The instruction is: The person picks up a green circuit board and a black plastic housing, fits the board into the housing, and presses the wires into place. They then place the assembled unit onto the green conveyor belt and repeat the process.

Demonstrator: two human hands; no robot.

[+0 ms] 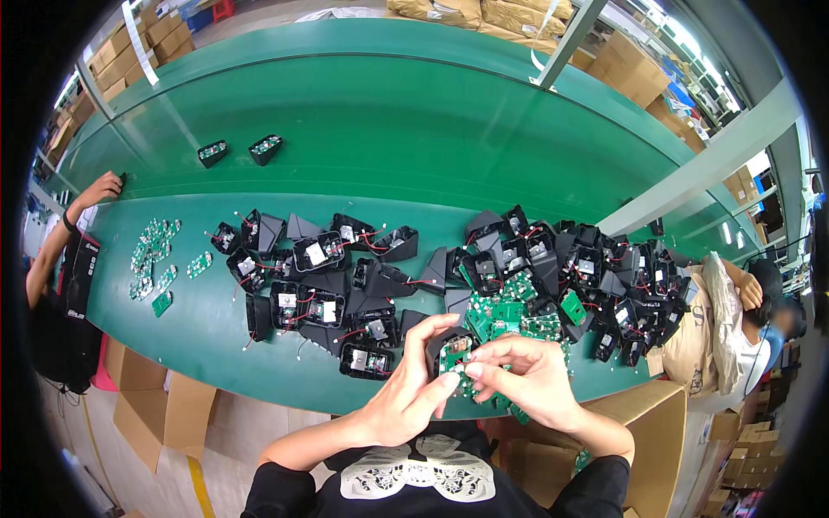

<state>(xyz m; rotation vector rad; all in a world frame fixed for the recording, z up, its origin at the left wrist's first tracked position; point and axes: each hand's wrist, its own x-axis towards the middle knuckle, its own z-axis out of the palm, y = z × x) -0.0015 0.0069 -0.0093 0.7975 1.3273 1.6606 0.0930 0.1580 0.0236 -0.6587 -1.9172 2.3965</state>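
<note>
Black open housing (435, 355), green circuit board (453, 349) inside

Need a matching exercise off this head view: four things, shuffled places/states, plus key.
Column 1
1. Left hand
2. Right hand
3. Co-worker's hand
4. Shirt print

Column 2
A. White, at the bottom of the picture
B. Thumb and forefinger close together at the casing's open side
C. Toward the picture's left edge
D. Wrapped around the outside of a black casing

Pairs: 1-D, 2-B, 3-C, 4-A
</note>
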